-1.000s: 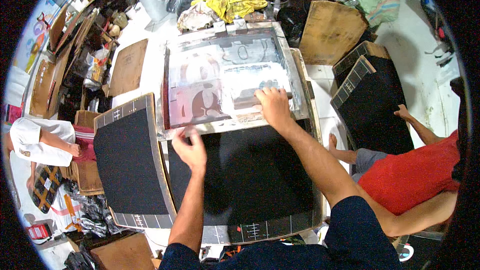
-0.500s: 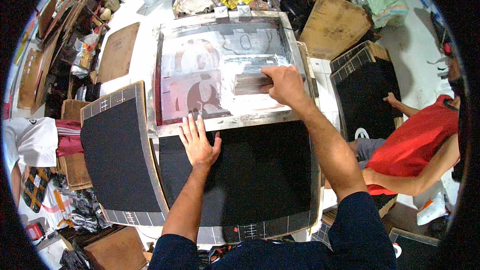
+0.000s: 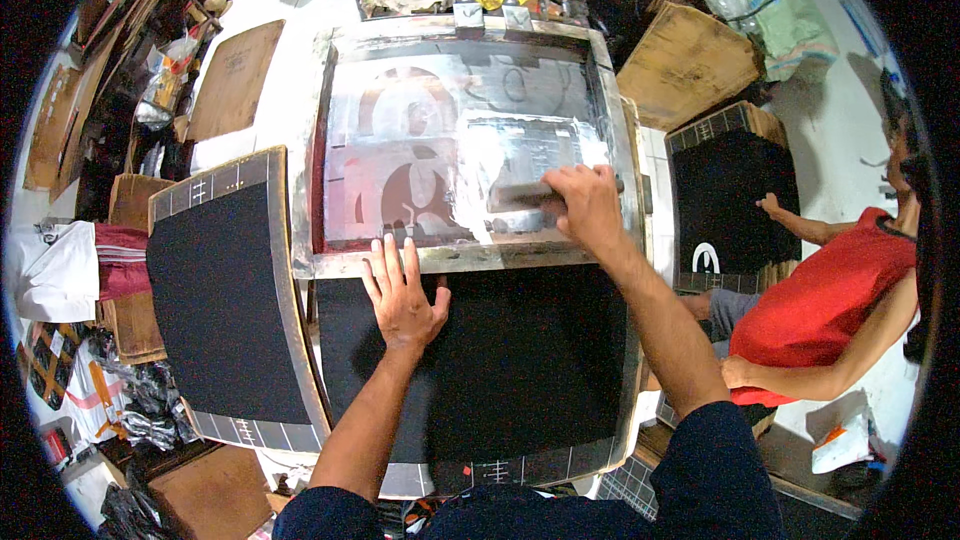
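One squeegee [image 3: 522, 197] in right hand [image 3: 588, 208], left hand [image 3: 404, 310] on screen frame [image 3: 490, 258].

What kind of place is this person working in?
Probably a printing workshop: a big framed screen has shapes on it, the right hand grips a block over it, and black sheets lie on marked boards.

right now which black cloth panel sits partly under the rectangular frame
The middle panel: the rectangular frame covers its far part, while the left panel and right panel lie off to either side.
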Action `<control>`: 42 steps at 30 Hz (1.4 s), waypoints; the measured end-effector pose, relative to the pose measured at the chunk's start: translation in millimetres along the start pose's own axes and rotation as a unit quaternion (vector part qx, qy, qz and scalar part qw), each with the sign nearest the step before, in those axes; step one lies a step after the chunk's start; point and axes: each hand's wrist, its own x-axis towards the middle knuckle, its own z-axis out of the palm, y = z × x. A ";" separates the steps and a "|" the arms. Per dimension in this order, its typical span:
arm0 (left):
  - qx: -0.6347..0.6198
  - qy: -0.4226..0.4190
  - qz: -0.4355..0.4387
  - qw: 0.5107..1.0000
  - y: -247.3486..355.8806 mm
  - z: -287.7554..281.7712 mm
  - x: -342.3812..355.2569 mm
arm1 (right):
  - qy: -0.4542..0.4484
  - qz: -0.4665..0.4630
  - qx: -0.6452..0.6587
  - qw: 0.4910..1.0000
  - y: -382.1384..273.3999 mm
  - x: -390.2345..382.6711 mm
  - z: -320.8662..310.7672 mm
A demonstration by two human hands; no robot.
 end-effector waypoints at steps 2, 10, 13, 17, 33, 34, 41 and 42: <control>-0.002 -0.003 0.001 1.000 0.0 -0.6 0.3 | 0.046 -0.022 0.018 0.999 14.0 40.1 6.7; 0.007 0.018 0.005 1.000 0.8 0.3 0.7 | -0.006 0.031 -0.015 0.999 43.5 137.8 15.7; 0.000 0.001 -0.006 1.000 0.8 0.4 0.6 | 0.032 0.033 -0.033 0.998 13.5 74.9 17.7; -0.005 -0.002 -0.007 1.000 1.6 -0.2 0.0 | 0.006 0.044 -0.041 0.998 -0.8 33.2 13.7; 0.024 -0.003 0.000 1.000 7.0 -3.3 3.6 | -0.013 -0.109 -0.051 0.993 10.0 93.3 14.5; 0.027 0.000 0.002 1.000 7.4 -3.7 4.0 | -0.019 -0.137 -0.052 0.989 5.1 82.8 12.7; 0.023 0.017 0.016 0.999 8.9 -4.3 4.1 | 0.014 -0.111 -0.045 0.993 1.8 -2.2 -5.1; 0.025 0.018 0.016 0.999 9.0 -4.3 4.3 | -0.006 -0.083 -0.038 0.996 1.9 -10.9 -3.3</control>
